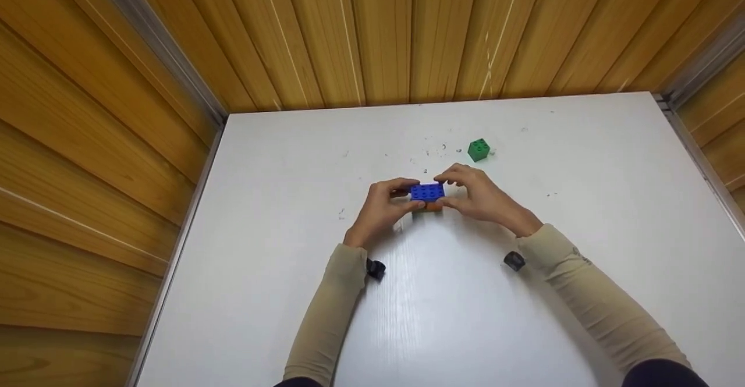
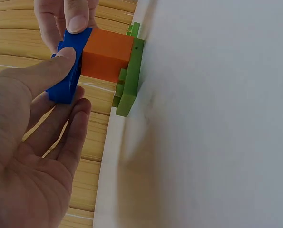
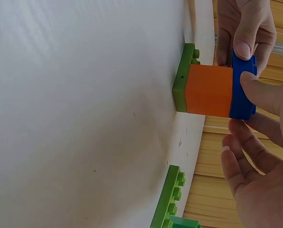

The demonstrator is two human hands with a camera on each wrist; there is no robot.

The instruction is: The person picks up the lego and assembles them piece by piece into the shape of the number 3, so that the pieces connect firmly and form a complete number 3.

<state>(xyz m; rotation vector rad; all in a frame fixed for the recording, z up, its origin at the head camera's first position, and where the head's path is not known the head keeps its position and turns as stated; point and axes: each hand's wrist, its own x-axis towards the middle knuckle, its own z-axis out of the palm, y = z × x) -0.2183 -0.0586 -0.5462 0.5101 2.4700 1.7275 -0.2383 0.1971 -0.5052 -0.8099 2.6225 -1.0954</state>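
A flat blue brick [image 1: 428, 192] with studs on top lies between both hands, over an orange block [image 2: 105, 54]. Beneath the orange block, a light green studded plate [image 2: 131, 85] rests on the white table. My left hand [image 1: 381, 203] pinches the left end of the blue brick, thumb on the near side and fingers beyond. At the other end, my right hand [image 1: 480, 195] holds it between thumb and fingers. In both wrist views the blue brick meets the orange block's top face.
Beyond the right hand, a green block [image 1: 478, 149] with studs stands on the white table [image 1: 279, 288]. The right wrist view shows a light green studded piece [image 3: 166, 197] near its bottom edge. Wood-panelled walls [image 1: 384, 38] border the table at the back and sides.
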